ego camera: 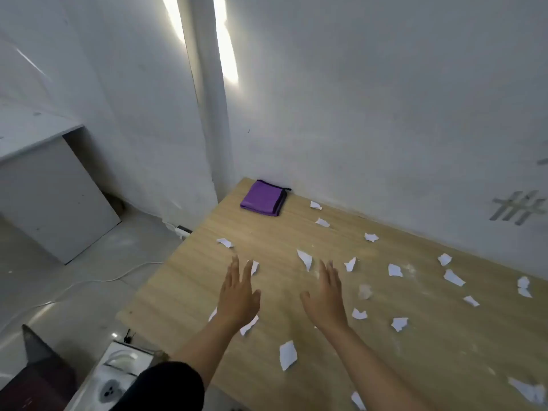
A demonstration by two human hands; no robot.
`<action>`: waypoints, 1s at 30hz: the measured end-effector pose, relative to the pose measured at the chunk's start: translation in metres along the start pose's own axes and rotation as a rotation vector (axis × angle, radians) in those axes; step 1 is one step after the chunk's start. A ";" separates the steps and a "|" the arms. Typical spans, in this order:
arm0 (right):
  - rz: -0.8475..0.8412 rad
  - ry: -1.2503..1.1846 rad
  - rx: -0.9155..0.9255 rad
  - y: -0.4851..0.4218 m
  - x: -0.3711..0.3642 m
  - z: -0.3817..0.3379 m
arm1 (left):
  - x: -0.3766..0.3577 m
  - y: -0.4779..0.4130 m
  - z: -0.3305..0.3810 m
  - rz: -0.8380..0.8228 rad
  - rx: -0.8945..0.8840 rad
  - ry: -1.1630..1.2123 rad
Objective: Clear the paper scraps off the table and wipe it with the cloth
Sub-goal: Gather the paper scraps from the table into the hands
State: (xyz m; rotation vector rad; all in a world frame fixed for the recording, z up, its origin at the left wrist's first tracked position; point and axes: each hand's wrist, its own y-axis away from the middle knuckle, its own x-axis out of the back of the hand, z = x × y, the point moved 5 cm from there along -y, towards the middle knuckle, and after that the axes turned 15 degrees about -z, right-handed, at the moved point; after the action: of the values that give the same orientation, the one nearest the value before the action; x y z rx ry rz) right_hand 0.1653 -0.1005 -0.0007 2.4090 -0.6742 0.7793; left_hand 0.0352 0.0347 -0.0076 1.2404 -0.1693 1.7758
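— So, where do things stand?

— Right at the start, I'd say. From the head view, the left hand [238, 295] and the right hand [326, 295] both reach out palm-down over the wooden tabletop [296, 229], fingers straight and slightly spread, holding nothing. Whether the palms actually touch the wood, I can't tell.

— And the paper scraps?

— The paper scraps [395, 270] lie scattered all over, most of them to the right of the hands. One long scrap [305, 259] sits between the two sets of fingertips, and another is half hidden under the left fingers. None looks gathered into a pile.

— The cloth?

— The purple cloth [264, 198] lies folded in the far left corner, close against the wall [385, 129], well apart from both hands and apparently untouched.

— What does the next move call for, then?

— Collecting comes first, by my reckoning; wiping waits until the paper is gone. Flat, thin pieces are awkward to pinch off wood, so sweeping them together with flat palms seems easier. A careless sweep could send light bits over the near edge.
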 end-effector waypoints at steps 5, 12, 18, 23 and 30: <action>-0.066 -0.056 -0.111 -0.022 -0.041 0.010 | -0.006 -0.023 -0.060 -0.146 0.098 0.003; -0.139 -0.058 -0.194 -0.031 -0.073 0.024 | -0.021 -0.028 -0.096 -0.203 0.066 0.009; -0.110 0.081 -0.219 -0.046 -0.090 0.023 | -0.022 -0.048 -0.112 -0.287 -0.014 0.074; -0.015 0.200 -0.216 -0.050 -0.090 0.025 | -0.015 -0.068 -0.116 -0.303 -0.059 0.130; 0.088 0.138 -0.144 -0.066 -0.094 0.008 | 0.011 -0.097 -0.116 -0.188 -0.094 0.171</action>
State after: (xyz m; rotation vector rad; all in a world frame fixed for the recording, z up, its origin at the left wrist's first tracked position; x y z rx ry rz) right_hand 0.1406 -0.0283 -0.0872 2.1862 -0.7578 0.8926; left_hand 0.0298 0.1612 -0.0906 0.9990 -0.0355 1.6817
